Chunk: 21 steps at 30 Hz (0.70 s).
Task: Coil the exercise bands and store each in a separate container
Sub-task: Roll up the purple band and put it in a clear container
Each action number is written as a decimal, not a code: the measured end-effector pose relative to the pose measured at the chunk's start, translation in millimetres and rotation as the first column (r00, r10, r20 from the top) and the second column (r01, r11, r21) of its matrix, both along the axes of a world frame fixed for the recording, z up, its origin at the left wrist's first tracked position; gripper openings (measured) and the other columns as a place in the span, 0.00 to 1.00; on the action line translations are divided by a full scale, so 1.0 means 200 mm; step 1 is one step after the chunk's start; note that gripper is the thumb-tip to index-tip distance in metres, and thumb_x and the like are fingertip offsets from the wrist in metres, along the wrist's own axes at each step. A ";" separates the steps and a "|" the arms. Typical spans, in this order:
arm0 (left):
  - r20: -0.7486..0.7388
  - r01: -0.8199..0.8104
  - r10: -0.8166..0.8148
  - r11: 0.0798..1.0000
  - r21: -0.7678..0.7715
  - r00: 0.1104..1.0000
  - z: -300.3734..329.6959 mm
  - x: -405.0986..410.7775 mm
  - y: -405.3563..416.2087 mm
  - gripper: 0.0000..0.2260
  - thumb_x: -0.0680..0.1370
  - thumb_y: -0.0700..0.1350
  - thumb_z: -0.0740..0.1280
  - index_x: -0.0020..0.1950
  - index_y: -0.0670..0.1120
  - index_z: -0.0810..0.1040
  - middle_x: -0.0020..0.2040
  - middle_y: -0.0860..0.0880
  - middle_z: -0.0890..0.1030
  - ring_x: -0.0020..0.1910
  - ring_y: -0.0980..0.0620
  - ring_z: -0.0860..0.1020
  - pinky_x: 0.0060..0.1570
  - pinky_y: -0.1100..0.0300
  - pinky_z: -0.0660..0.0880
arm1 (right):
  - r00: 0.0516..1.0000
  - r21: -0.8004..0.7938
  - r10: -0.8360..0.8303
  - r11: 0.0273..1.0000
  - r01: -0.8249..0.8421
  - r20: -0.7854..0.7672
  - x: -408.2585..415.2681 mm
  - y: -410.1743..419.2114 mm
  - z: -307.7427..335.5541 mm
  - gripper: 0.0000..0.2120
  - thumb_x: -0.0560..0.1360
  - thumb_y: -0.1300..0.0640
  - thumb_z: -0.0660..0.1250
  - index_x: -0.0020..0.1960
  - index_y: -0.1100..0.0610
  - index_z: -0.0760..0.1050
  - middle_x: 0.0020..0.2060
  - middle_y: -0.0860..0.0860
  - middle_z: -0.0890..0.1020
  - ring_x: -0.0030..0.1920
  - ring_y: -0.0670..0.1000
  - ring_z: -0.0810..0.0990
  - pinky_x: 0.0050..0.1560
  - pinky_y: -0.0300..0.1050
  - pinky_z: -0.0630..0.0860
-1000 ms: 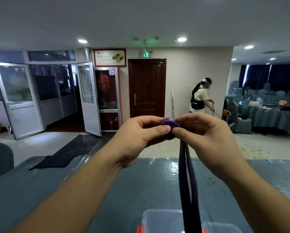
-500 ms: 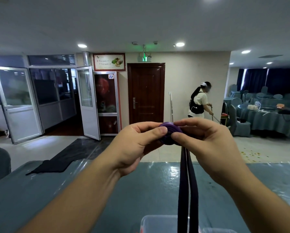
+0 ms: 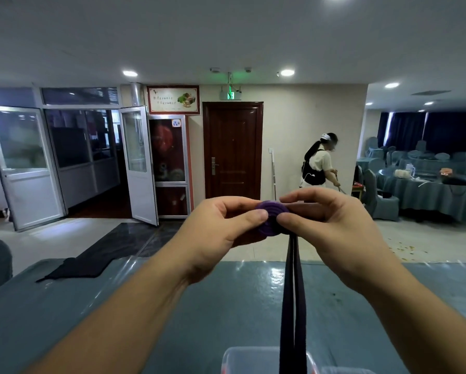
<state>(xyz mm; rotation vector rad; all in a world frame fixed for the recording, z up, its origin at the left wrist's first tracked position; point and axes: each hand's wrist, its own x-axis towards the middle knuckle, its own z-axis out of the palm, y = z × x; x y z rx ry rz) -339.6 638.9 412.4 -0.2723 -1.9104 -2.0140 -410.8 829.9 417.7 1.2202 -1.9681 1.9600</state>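
Observation:
A purple exercise band (image 3: pixel 272 218) is partly rolled into a tight flat coil, held up in the air in front of me. My left hand (image 3: pixel 223 233) pinches the coil from the left with thumb and fingers. My right hand (image 3: pixel 331 225) pinches it from the right. The uncoiled rest of the band (image 3: pixel 292 306) hangs straight down as a doubled dark strap. A clear plastic container (image 3: pixel 242 360) with an orange clip sits on the table at the bottom edge, right under the hanging strap.
A table with a shiny blue-green cover (image 3: pixel 172 306) lies below my arms. A black cloth (image 3: pixel 91 263) lies at its far left edge. A person (image 3: pixel 318 163) sweeps in the background by covered tables and chairs (image 3: pixel 420 184). A dark wooden door (image 3: pixel 233 149) is straight ahead.
The coil has turned a little between my fingers and looks slightly bigger. My view has tilted down a touch, so both hands sit lower in the frame.

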 end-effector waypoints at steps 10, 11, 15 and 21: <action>0.046 0.000 0.003 0.998 -0.062 0.999 -0.03 -0.01 0.00 0.10 0.78 0.43 0.73 0.58 0.45 0.86 0.56 0.42 0.87 0.57 0.46 0.85 0.58 0.53 0.82 | 0.996 0.078 -0.067 0.994 0.072 -0.066 0.01 0.01 -0.04 0.15 0.74 0.63 0.76 0.57 0.48 0.86 0.48 0.42 0.89 0.51 0.42 0.88 0.57 0.34 0.80; 0.048 -0.018 0.027 0.984 -0.176 0.998 -0.02 0.00 -0.02 0.09 0.78 0.44 0.74 0.57 0.48 0.87 0.55 0.44 0.87 0.57 0.46 0.85 0.58 0.53 0.82 | 0.993 0.151 -0.054 0.986 0.069 -0.100 0.02 0.02 -0.02 0.15 0.74 0.63 0.76 0.57 0.48 0.86 0.47 0.41 0.89 0.51 0.41 0.88 0.57 0.33 0.80; 0.012 0.015 -0.013 0.995 -0.098 1.000 0.00 0.01 -0.02 0.11 0.73 0.45 0.76 0.55 0.46 0.88 0.52 0.43 0.88 0.53 0.47 0.87 0.52 0.59 0.82 | 0.992 0.130 -0.045 0.990 0.061 -0.120 0.04 0.02 0.00 0.14 0.72 0.59 0.78 0.56 0.48 0.86 0.46 0.42 0.90 0.50 0.44 0.88 0.56 0.37 0.82; -0.011 0.065 -0.064 0.962 0.264 0.998 -0.05 -0.02 0.03 0.16 0.73 0.44 0.76 0.58 0.40 0.86 0.56 0.38 0.86 0.55 0.45 0.86 0.53 0.58 0.82 | 0.994 -0.136 -0.094 0.987 0.086 -0.059 0.08 -0.04 -0.07 0.16 0.71 0.53 0.75 0.59 0.46 0.84 0.48 0.41 0.89 0.52 0.43 0.88 0.54 0.35 0.82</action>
